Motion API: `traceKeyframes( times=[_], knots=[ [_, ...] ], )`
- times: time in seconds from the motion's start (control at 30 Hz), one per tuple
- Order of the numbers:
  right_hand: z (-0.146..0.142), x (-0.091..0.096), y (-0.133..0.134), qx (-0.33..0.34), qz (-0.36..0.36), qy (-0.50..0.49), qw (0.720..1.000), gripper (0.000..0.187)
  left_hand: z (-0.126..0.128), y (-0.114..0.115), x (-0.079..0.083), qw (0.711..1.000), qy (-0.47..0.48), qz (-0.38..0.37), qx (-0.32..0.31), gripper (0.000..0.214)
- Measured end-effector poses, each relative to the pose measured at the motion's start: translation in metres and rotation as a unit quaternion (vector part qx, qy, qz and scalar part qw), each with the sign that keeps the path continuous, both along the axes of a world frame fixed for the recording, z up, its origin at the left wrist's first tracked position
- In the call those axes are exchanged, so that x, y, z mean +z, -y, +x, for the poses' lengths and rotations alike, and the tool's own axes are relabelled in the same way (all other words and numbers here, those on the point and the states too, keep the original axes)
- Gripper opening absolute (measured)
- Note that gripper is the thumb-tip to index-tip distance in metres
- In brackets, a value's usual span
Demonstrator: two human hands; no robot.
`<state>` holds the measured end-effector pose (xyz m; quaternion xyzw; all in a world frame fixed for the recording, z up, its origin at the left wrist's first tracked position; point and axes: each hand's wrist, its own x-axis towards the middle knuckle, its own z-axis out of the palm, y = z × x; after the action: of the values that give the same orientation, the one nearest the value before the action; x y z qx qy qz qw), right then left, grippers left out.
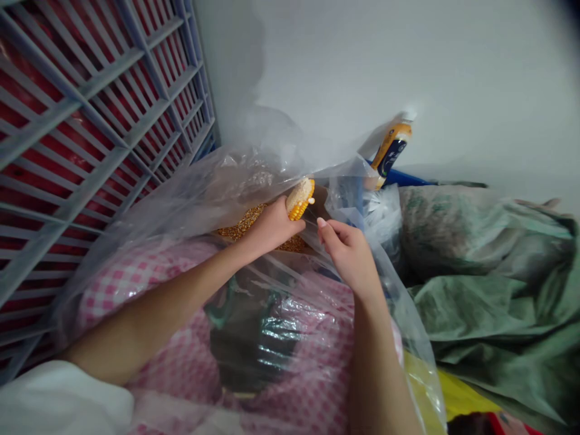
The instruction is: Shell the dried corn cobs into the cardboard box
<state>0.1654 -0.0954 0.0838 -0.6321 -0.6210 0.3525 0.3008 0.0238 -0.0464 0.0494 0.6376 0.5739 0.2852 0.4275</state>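
While left hand (273, 226) grips corncob (299, 199), right hand (348, 249) hovers.

corn cob (299, 198) in left grip (277, 225), right grip (348, 251) near

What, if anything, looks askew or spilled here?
The orange-and-navy printed package tilts beside the smooth pale wall instead of standing upright. The loose golden corn kernels lie within the clear plastic bag; no spill stands out.

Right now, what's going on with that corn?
Somebody's left hand is holding a corn cob, partly bare, above loose kernels in clear plastic. The right hand is close by but not touching the cob; I can't tell whether its grip holds anything.
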Motion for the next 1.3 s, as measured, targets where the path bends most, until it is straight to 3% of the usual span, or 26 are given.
traceKeyframes(
  times=[0.33, 0.4, 0.5, 0.57, 0.73, 0.9, 1.1, 1.3],
  knots=[
    [0.004, -0.004, -0.001, 0.026, -0.042, -0.049, 0.998, 0.04, 0.002, 0.007, 0.007, 0.994, -0.105, 0.014, -0.042, 0.035],
    [-0.01, -0.01, 0.001, -0.015, -0.01, -0.037, 0.999, 0.039, 0.004, 0.007, 0.004, 0.997, -0.076, 0.009, -0.019, 0.033],
    [-0.036, -0.019, 0.005, -0.133, 0.067, 0.019, 0.989, 0.036, 0.007, 0.007, -0.003, 1.0, 0.001, -0.006, 0.018, 0.026],
    [-0.046, -0.022, 0.007, -0.152, 0.082, 0.02, 0.985, 0.036, 0.009, 0.007, -0.005, 0.998, 0.043, -0.021, 0.03, 0.021],
    [-0.022, -0.011, 0.004, -0.088, 0.059, -0.016, 0.994, 0.04, 0.006, 0.006, 0.006, 0.996, 0.064, -0.055, 0.038, 0.023],
    [0.001, 0.002, 0.002, -0.006, -0.003, -0.008, 1.0, 0.041, 0.002, 0.004, 0.012, 0.998, 0.037, -0.031, 0.031, 0.028],
    [0.0, 0.005, 0.004, 0.011, -0.028, -0.014, 0.999, 0.041, 0.004, 0.005, 0.003, 1.0, -0.002, -0.013, 0.01, 0.031],
    [0.006, 0.008, 0.004, 0.019, -0.038, -0.016, 0.999, 0.042, 0.004, 0.006, 0.007, 0.999, -0.052, 0.012, 0.004, 0.036]
  ],
)
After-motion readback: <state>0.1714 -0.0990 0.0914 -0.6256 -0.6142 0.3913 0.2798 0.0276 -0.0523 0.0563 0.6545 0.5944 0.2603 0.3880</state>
